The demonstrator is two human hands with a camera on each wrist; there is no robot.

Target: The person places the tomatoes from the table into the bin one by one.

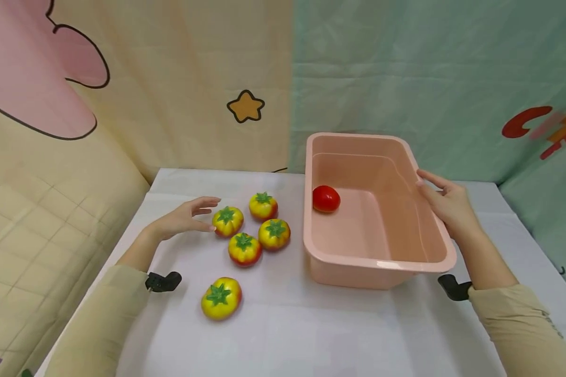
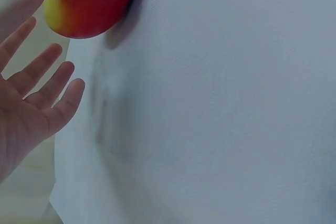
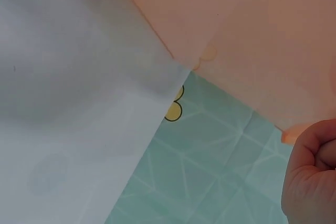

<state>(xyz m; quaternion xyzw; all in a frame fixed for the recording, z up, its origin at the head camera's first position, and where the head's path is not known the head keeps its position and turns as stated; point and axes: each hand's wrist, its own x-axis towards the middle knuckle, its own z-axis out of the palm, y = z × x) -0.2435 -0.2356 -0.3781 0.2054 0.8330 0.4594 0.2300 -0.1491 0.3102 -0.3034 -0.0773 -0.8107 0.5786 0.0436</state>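
A pink bin (image 1: 354, 256) stands right of centre in the head view, with one red tomato (image 1: 326, 199) lying inside at its left. My right hand (image 1: 453, 207) grips the bin's right rim; the right wrist view shows curled fingers (image 3: 315, 148) at the rim. Around the nearest yellow-red fruit (image 1: 227, 221), my left hand (image 1: 184, 215) is spread with fingers apart, the thumb at its left side. Three more such fruits (image 1: 263, 206) (image 1: 274, 234) (image 1: 245, 250) sit close by. In the left wrist view the hand (image 2: 37, 87) is below a fruit (image 2: 89, 3).
Another yellow-red fruit (image 1: 221, 298) lies nearer the front of the white table (image 1: 287, 335). Behind the table hangs a curtain (image 1: 193, 104), beige on the left and green on the right, with a star on it. The bin stands close to the back edge.
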